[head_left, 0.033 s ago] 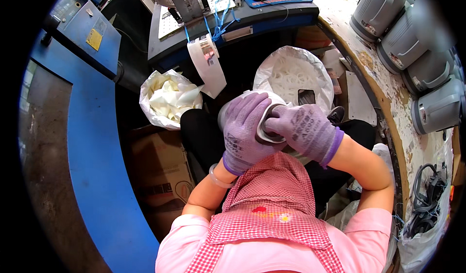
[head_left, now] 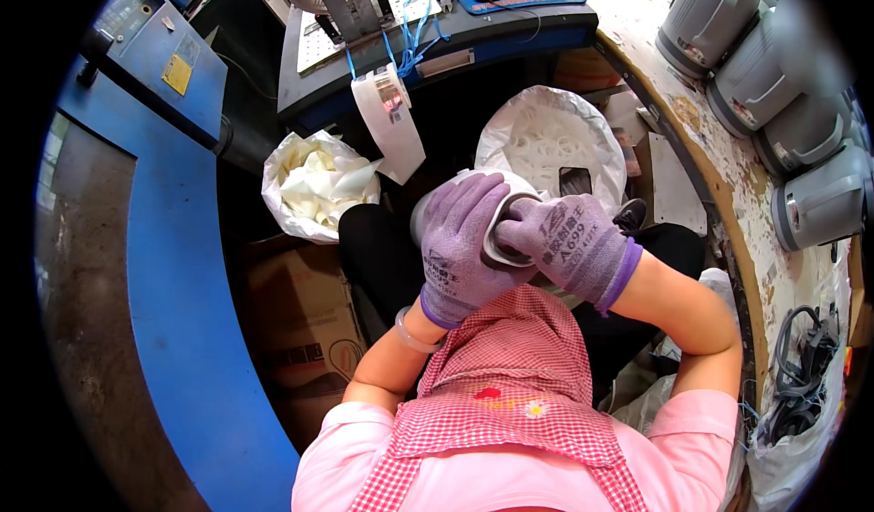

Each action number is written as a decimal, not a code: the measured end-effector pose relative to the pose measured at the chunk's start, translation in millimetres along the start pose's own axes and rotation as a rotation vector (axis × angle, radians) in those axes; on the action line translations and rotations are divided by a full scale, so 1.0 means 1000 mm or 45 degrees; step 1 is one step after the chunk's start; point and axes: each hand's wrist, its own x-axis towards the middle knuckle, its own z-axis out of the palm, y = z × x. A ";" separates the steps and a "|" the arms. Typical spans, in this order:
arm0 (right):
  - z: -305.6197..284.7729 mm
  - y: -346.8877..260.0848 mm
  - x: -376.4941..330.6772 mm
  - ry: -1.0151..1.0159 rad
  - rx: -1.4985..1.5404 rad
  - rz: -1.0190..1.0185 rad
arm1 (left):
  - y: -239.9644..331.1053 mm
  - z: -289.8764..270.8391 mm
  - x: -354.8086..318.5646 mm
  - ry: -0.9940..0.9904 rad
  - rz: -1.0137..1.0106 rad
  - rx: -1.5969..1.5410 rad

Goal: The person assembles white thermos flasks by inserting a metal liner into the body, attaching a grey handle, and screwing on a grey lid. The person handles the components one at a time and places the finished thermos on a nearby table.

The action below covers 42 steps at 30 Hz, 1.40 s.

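A pale grey-white hollow body [head_left: 517, 185], apparently a kettle body like those on the bench, lies across my lap with its round opening facing me. My left hand [head_left: 462, 248], in a purple-grey knit glove, is wrapped over its side and holds it. At the opening's rim, my right hand [head_left: 574, 243] in a matching glove has its fingers curled inward. The fingertips are inside the opening, so anything they pinch is hidden. A dark band shows along the inside of the rim.
Beyond my hands stand a white bag of pale rings [head_left: 596, 134] with a dark phone-like object and a bag of white pieces [head_left: 300, 189]. A label strip [head_left: 391, 130] hangs from the table [head_left: 437, 34]. Grey kettles [head_left: 778, 80] line the right bench; bagged black cords [head_left: 801, 375] sit below.
My right hand has turned slightly at the opening, showing more of the glove's back. The left hand and the kettle body have barely moved.
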 end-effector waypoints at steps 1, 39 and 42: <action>0.002 -0.001 0.001 0.003 -0.045 0.012 | 0.001 -0.001 0.000 0.002 -0.010 -0.001; 0.024 0.082 0.040 0.874 0.802 0.228 | -0.067 0.014 -0.105 0.004 -0.478 0.152; 0.039 0.075 0.097 0.777 0.632 -0.054 | -0.055 0.025 -0.163 -0.373 -0.799 0.138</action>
